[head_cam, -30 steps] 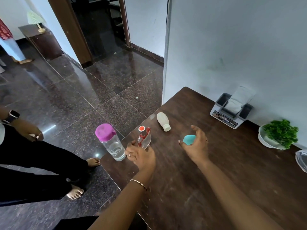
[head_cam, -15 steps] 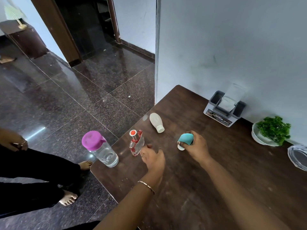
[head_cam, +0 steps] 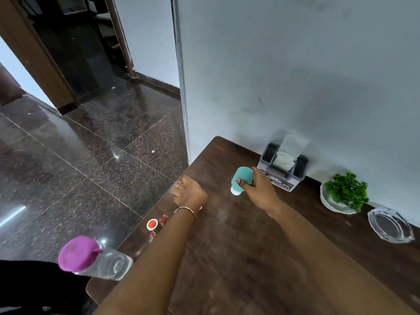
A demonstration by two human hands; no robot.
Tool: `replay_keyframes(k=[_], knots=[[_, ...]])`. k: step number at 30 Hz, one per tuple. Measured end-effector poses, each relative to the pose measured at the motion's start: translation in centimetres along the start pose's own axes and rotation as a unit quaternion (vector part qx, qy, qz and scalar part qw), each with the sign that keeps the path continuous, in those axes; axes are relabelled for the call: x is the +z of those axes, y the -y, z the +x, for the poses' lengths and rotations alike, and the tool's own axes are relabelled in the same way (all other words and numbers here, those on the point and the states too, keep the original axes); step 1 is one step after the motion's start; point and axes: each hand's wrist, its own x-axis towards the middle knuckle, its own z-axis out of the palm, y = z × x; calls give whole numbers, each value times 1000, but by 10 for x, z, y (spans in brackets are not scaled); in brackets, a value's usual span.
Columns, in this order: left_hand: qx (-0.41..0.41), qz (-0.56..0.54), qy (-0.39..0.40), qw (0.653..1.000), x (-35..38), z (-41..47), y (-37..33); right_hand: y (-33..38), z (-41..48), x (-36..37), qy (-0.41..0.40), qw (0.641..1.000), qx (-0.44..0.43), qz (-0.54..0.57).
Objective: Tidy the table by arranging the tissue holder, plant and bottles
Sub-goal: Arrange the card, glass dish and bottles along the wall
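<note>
My right hand [head_cam: 259, 189] grips a small teal bottle [head_cam: 242, 178], white cap down, lifted just above the brown table [head_cam: 250, 251] in front of the grey tissue holder [head_cam: 281, 165] by the wall. My left hand [head_cam: 189, 194] is curled, palm down, near the table's left edge. The small white bottle that lay there is hidden, and I cannot tell whether the hand holds it. A red-capped clear bottle [head_cam: 152, 224] stands partly behind my left forearm. A clear water bottle with a purple cap [head_cam: 91, 260] stands at the near left corner. The green plant [head_cam: 346, 192] sits in a white bowl.
A clear glass dish [head_cam: 389, 225] lies right of the plant by the wall. The table's left edge drops to a dark polished floor [head_cam: 91, 167]. Dark clothing of another person [head_cam: 27, 287] shows at the lower left.
My right hand closed on the teal bottle, lifted it and carried it toward the tissue holder. My left hand left the red-capped bottle and moved forward to where the white bottle lay.
</note>
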Motion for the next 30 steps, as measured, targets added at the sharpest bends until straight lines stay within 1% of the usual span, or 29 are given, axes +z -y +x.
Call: replay_keyframes(k=[5,9,12,14,17,20,22,25,28,30], knots=[[3,33,19,999,-2,10,4,-6,9,-1,20,1000,15,-7],[-10,28,38,999,0,19,4,-6,15,-4,4,1000,14,10],[-13,-10,48,999,-1,24,0,-5,22,-7,-26,1000,6,5],[7,-43,69,997,-3,28,-6,-4,27,-12,-48,999,0,-7],[24,-133,84,987,-8,35,-21,-2,37,-19,-83,996,-12,-25],[68,-199,64,976,-14,49,-45,0,55,-29,-111,992,-27,-52],[110,-219,52,968,-20,59,-66,1,71,-37,-115,989,-39,-84],[189,-197,35,961,-28,75,-96,0,94,-48,-114,984,-60,-121],[278,-174,45,944,-28,94,-124,-4,114,-56,-123,975,-61,-173],[317,-164,52,933,-24,107,-138,-7,125,-60,-125,963,-54,-231]])
